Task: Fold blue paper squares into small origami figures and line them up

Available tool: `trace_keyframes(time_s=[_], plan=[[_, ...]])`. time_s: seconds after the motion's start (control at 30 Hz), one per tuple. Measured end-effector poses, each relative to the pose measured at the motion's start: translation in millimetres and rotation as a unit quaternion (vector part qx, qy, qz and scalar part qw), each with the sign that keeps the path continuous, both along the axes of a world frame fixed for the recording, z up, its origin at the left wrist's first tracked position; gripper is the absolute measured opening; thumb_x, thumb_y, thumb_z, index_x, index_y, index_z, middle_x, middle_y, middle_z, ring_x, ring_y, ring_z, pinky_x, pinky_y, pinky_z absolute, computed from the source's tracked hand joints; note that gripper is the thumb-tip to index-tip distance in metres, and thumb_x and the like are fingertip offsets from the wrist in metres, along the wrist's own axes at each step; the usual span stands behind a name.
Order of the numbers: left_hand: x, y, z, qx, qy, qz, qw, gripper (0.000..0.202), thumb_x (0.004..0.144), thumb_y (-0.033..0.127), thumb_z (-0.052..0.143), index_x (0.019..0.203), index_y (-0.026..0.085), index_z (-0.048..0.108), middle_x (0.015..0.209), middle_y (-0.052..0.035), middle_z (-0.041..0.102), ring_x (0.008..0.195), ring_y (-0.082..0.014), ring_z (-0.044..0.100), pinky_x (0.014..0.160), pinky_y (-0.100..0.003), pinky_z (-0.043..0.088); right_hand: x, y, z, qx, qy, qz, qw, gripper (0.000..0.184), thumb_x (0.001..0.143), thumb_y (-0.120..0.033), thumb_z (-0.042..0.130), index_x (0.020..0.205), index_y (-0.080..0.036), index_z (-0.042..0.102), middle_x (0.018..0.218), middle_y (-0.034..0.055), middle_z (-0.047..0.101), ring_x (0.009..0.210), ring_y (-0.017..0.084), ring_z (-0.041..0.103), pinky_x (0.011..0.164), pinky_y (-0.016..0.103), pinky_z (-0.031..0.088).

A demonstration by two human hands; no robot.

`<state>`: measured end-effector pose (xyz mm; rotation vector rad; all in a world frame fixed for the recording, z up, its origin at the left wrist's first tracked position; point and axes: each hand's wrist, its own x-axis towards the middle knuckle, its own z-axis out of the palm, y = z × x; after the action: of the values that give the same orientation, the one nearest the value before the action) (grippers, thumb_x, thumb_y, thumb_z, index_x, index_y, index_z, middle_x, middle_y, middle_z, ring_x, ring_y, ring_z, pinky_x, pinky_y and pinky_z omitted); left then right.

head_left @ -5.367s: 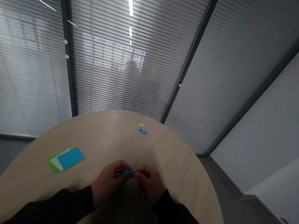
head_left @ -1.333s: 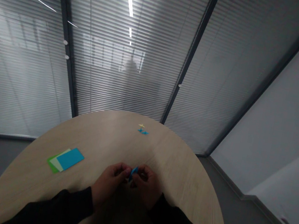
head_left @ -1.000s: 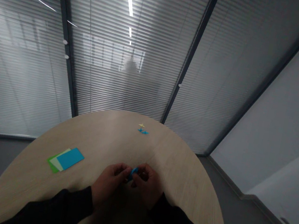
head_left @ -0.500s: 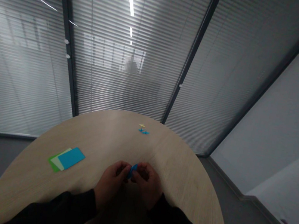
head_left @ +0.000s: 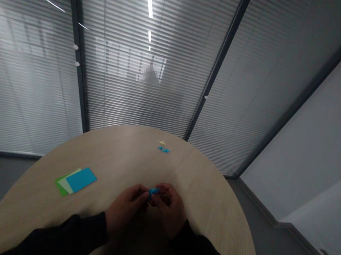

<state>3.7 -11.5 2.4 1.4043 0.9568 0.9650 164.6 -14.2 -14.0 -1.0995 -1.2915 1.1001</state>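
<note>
Between my two hands, above the near middle of the table, is a small piece of folded blue paper (head_left: 153, 191). My left hand (head_left: 126, 205) pinches its left side between thumb and fingers. On the other side my right hand (head_left: 170, 208) grips it with thumb and fingertips. The fingers hide much of the paper, so its exact folded shape is unclear. At the far side of the table lie two small blue folded paper figures (head_left: 165, 150) and a yellow folded paper figure (head_left: 162, 142).
Sheets of paper, blue (head_left: 82, 180) over pale and bright green, lie overlapped on the left of the round wooden table (head_left: 121, 154). Glass panels with blinds (head_left: 141, 105) stand behind the table. A white wall (head_left: 322, 147) is on the right.
The folded blue paper has turned from steeply upright to flatter between my fingers. My right fingers have shifted slightly up over it. The papers and figures on the table stay put.
</note>
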Motion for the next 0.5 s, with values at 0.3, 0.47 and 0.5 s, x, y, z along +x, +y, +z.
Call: trace_keyframes(time_s=[0.3, 0.47, 0.5], plan=[[2, -3, 1.7, 0.040, 0.057, 0.035, 0.997, 0.030, 0.081, 0.045, 0.063, 0.086, 0.016, 0.069, 0.073, -0.0050, 0.068, 0.067, -0.0201, 0.062, 0.064, -0.031, 0.046, 4, 1, 3.7, 0.012, -0.102, -0.004, 0.995, 0.019, 0.077, -0.028, 0.060, 0.092, -0.018, 0.066, 0.069, 0.0017, 0.065, 0.061, 0.016, 0.062, 0.057, 0.028, 0.048], [0, -5, 2.5, 0.068, 0.085, 0.048, 0.993, 0.028, 0.084, 0.043, 0.059, 0.084, 0.017, 0.067, 0.069, -0.0038, 0.066, 0.065, -0.0196, 0.060, 0.062, -0.030, 0.045, 9, 3, 9.7, 0.093, -0.156, -0.022, 0.983, 0.016, 0.076, -0.029, 0.063, 0.089, -0.019, 0.064, 0.073, 0.0023, 0.063, 0.062, 0.016, 0.060, 0.057, 0.027, 0.049], [0, -5, 2.8, 0.073, 0.090, 0.046, 0.992, 0.027, 0.085, 0.043, 0.059, 0.084, 0.017, 0.068, 0.069, -0.0036, 0.066, 0.065, -0.0195, 0.060, 0.062, -0.030, 0.044, 11, 3, 11.3, 0.135, -0.182, -0.016, 0.974, 0.014, 0.075, -0.028, 0.064, 0.086, -0.019, 0.064, 0.077, 0.0032, 0.064, 0.064, 0.016, 0.060, 0.057, 0.027, 0.049]])
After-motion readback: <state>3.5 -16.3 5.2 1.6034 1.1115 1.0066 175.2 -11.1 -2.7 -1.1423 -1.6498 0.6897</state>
